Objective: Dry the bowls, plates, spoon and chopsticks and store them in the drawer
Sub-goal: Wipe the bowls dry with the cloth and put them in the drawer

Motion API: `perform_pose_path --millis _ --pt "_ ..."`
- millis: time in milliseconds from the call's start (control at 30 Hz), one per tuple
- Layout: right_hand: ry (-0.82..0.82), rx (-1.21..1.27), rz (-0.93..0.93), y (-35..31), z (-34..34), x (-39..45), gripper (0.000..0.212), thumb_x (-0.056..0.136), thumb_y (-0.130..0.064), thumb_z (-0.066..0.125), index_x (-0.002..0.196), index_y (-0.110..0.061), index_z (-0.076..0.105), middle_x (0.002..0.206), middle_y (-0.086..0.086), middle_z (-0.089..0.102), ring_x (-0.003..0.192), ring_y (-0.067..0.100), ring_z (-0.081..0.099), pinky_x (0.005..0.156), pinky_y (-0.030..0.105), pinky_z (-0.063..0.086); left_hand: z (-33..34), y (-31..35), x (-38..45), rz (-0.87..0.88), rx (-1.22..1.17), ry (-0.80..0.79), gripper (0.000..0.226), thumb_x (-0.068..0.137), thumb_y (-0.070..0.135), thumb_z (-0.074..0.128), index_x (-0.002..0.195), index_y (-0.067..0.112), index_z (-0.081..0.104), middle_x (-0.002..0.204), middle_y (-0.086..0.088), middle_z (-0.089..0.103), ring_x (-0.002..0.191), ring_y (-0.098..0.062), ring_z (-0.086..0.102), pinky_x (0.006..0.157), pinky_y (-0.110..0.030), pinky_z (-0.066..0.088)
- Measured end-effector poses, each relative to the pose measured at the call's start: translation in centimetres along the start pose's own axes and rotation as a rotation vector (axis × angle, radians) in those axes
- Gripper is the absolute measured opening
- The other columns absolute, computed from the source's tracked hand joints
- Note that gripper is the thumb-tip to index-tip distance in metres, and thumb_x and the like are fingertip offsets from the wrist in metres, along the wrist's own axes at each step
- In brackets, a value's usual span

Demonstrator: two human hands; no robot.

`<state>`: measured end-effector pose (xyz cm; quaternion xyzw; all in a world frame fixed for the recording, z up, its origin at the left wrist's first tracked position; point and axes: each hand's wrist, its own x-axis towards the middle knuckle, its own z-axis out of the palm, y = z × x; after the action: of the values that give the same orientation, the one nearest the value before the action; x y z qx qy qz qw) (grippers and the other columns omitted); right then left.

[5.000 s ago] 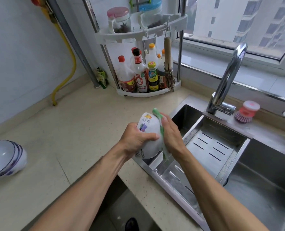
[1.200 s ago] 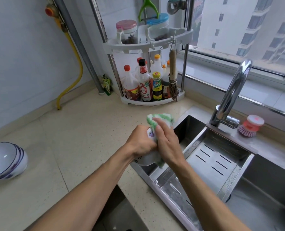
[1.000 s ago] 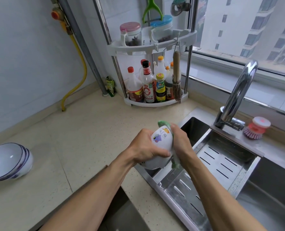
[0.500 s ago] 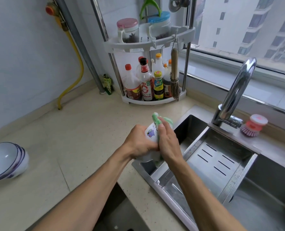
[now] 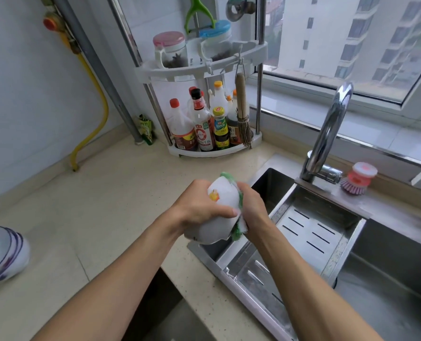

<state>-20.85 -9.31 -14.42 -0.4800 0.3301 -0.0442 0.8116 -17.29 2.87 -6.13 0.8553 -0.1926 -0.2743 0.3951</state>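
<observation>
Both hands (image 5: 229,212) with bowl (image 5: 219,212) above sink's (image 5: 204,252) left edge, beside counter (image 5: 93,217).

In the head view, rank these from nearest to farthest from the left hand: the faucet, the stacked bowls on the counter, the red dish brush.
From the left hand:
1. Faucet, to the right, behind the sink.
2. Red dish brush, further right on the ledge behind the sink.
3. Stacked bowls, far left on the counter.
</observation>
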Motion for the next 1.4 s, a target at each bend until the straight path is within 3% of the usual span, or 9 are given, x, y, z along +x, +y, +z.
perform_pose_path --millis 267,400,600,733,900,1067,1167,1267,1400 --pt "-0.097 -0.439 -0.594 2.6 0.2 -1.6 0.042 0.098 -0.047 0.039 0.133 -0.038 0.061 0.123 -0.004 0.062 0.107 0.012 0.062 0.09 0.029 0.05 0.2 -1.4 -0.4 -0.029 -0.072 -0.024 0.024 0.066 0.0 0.085 0.085 0.0 0.071 0.08 -0.014 0.074 0.07 -0.023 0.07 0.064 -0.04 0.059" --pt "-0.085 -0.245 -0.272 -0.2 -0.5 -0.5 0.038 0.096 -0.047 0.038 0.101 -0.03 0.072 0.09 0.009 0.071 0.089 0.036 0.068 0.074 0.044 0.052 1.2 -1.1 -1.1 0.018 -0.078 -0.001 0.021 0.067 0.0 0.086 0.078 0.009 0.07 0.065 0.002 0.067 0.055 -0.009 0.063 0.046 -0.02 0.047" --pt "-0.125 -0.43 -0.484 0.7 0.3 -1.7 0.033 0.105 -0.039 0.037 0.125 -0.04 0.062 0.106 0.0 0.063 0.091 0.017 0.062 0.08 0.033 0.052 0.9 -1.2 -0.5 0.049 -0.099 0.054 0.02 0.067 -0.003 0.083 0.082 -0.002 0.07 0.07 -0.007 0.068 0.061 -0.014 0.063 0.055 -0.027 0.052" --pt "-0.046 -0.253 -0.137 -0.7 -0.4 -0.8 0.037 0.093 -0.043 0.045 0.074 -0.027 0.072 0.077 0.007 0.069 0.077 0.03 0.062 0.071 0.043 0.048 1.4 -1.8 -1.0 0.056 -0.086 0.044 0.024 0.065 0.001 0.087 0.083 0.001 0.071 0.068 -0.001 0.066 0.059 -0.014 0.06 0.052 -0.024 0.047" --pt "-0.067 -0.476 -0.456 1.1 0.5 -2.1 0.041 0.099 -0.05 0.035 0.13 -0.037 0.059 0.117 0.004 0.063 0.1 0.021 0.062 0.088 0.04 0.052 0.9 -1.9 -0.5 0.052 -0.115 0.053 0.019 0.067 -0.004 0.083 0.082 -0.004 0.07 0.07 -0.006 0.066 0.061 -0.016 0.061 0.055 -0.028 0.049" --pt "-0.157 0.204 0.109 0.0 -0.6 -2.2 0.035 0.097 -0.035 0.044 0.086 -0.008 0.064 0.081 0.017 0.066 0.066 0.028 0.067 0.055 0.032 0.055 1.1 -1.2 -1.7 0.186 -0.107 -0.007 0.022 0.064 -0.007 0.085 0.08 0.001 0.072 0.069 -0.002 0.067 0.06 -0.01 0.061 0.057 -0.029 0.05" --pt "-0.226 0.393 0.172 -0.7 -0.7 -2.7 0.036 0.098 -0.028 0.04 0.086 -0.003 0.061 0.075 0.018 0.065 0.062 0.029 0.067 0.052 0.031 0.057 0.4 -0.1 -1.8 0.219 -0.108 -0.055 0.025 0.065 -0.002 0.088 0.084 0.005 0.074 0.076 -0.006 0.072 0.066 -0.012 0.067 0.059 -0.03 0.056" --pt "-0.151 0.327 0.133 -1.2 -0.5 -2.6 0.036 0.1 -0.027 0.039 0.081 -0.004 0.061 0.07 0.016 0.066 0.058 0.026 0.066 0.049 0.029 0.054 -0.1 0.3 -0.9 0.105 -0.086 -0.106 0.027 0.068 0.017 0.091 0.087 0.012 0.073 0.083 -0.005 0.075 0.076 -0.02 0.073 0.065 -0.034 0.06" --pt "0.048 -0.123 -0.094 -1.2 -0.1 -1.8 0.029 0.096 -0.032 0.045 0.082 -0.013 0.062 0.079 0.012 0.064 0.069 0.026 0.062 0.06 0.035 0.047 0.6 0.4 0.2 -0.031 0.013 0.017 0.036 0.058 0.02 0.09 0.084 0.006 0.07 0.084 -0.015 0.074 0.076 -0.029 0.072 0.07 -0.046 0.06"
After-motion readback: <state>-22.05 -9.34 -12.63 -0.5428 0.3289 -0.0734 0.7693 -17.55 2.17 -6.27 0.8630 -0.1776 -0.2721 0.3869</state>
